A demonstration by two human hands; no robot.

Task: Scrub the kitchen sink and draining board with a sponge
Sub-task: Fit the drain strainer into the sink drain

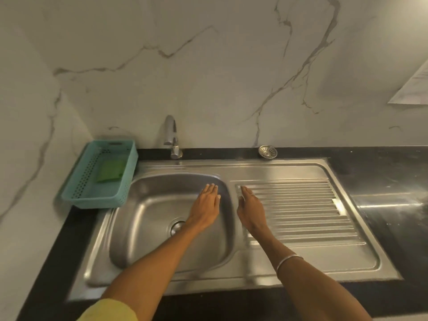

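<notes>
A view looking down at a kitchen counter (393, 181) of glossy black stone, backed by a wall (208, 66) of white marble with thin grey veins.

At the far left, a rectangular teal plastic basket (76, 181) with rows of small holes in its sides stands on the counter, touching the left rim of the steel unit. Inside it, toward the back, lies a flat green sponge (110, 170) with a rough, fibrous look.

Next comes the sink (143, 205), a brushed stainless steel bowl with rounded corners and a round drain (177, 227) in its floor. A curved chrome tap (171, 135) rises behind it from the back edge.

The left hand (205, 208) reaches over the right side of the bowl, palm down, fingers straight and together, holding nothing. A yellow sleeve (108, 311) shows at the bottom edge on that arm.

Just beside it, the right hand (251, 209) hovers over the left end of the draining board (301, 209), turned on edge, fingers extended, also holding nothing. A thin silver bangle (288, 262) circles that forearm. Whether either hand touches the steel cannot be told.

The draining board is flat steel pressed with long parallel ridges. Behind it, on the counter against the wall, sits 1 small round metal strainer (267, 151).

The sponge lies well apart from both hands, to their left and farther back, with the bowl between.
</notes>
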